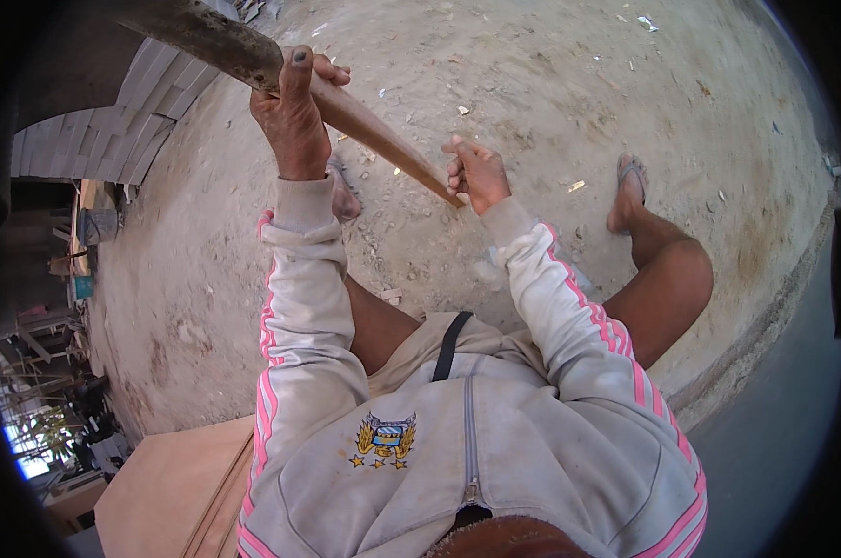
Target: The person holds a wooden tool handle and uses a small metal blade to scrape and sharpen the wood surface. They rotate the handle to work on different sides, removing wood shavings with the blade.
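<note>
My left hand [295,116] is closed round a long-handled tool that looks like a shovel, where its dark metal socket [225,46] meets the brown wooden handle [374,135]. My thumb lies over the shaft and the fingertips show on its far side. A broad dark blade [67,70] with a curved edge fills the upper left, partly out of view. From there the handle slants down to the right. My right hand [479,174] is beside the handle's lower end, its fingers curled in and not wrapped round the wood. I see nothing in those fingers.
Bare sandy ground [532,74] with small stones and scraps lies around my sandalled feet. Stacked grey blocks [132,116] stand at the upper left. A bucket [98,225] and clutter line the left edge. A brown board [174,484] is at the lower left.
</note>
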`<action>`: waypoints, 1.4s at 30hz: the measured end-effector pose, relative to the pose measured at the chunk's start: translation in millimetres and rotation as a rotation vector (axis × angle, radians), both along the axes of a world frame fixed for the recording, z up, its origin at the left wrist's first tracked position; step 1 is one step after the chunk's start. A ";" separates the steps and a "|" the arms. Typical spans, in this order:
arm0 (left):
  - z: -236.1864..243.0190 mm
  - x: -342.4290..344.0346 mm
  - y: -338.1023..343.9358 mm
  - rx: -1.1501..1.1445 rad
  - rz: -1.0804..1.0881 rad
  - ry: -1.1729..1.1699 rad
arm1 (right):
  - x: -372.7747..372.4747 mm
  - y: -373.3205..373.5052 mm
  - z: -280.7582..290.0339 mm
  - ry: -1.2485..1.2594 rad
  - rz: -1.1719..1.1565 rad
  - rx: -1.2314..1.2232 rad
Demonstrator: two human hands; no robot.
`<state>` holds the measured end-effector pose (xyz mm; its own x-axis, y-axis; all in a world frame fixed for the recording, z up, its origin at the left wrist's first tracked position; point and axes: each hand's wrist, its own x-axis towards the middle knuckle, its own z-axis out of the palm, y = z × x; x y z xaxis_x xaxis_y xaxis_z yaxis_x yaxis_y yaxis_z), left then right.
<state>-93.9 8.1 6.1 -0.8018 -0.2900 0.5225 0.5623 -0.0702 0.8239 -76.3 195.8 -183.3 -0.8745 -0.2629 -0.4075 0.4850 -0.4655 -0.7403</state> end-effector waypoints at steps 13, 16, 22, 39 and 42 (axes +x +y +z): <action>-4.6 -5.4 1.4 0.004 0.049 0.082 | 8.4 -17.6 -21.6 0.442 0.062 0.413; -6.0 -3.8 1.0 0.035 0.050 0.050 | 7.1 -17.0 -18.7 0.396 0.045 0.364; -9.2 0.9 -0.7 -0.011 -0.019 0.051 | 0.4 -19.1 -22.2 0.588 -0.022 0.676; 1.0 16.6 22.3 -0.090 -0.032 0.021 | 2.9 -16.1 1.8 0.668 -0.112 0.822; -5.3 11.4 16.5 -0.113 -0.018 0.065 | 0.4 -22.4 46.4 0.541 -0.051 0.597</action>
